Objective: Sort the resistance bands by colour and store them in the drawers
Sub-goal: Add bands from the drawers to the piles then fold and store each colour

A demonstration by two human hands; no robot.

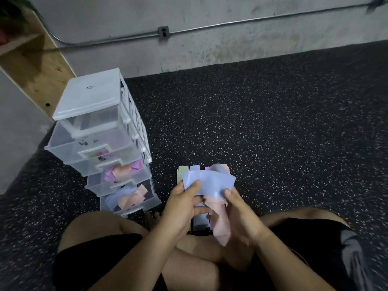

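Though labels blur, left hand pinches blue band

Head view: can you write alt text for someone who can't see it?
A seated person's left hand and right hand hold a blue band, a peach band hanging beneath it. More bands lie on the speckled floor behind; to the left, a clear drawer tower stands with drawers pulled out, holding purple, peach and blue bands.

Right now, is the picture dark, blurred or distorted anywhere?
Head view: dim light; wide-angle distortion curves the base of the grey concrete wall; motion blur smears the speckled black floor at the picture's right edge; the pale blue resistance band held by left hand and right hand looks soft.
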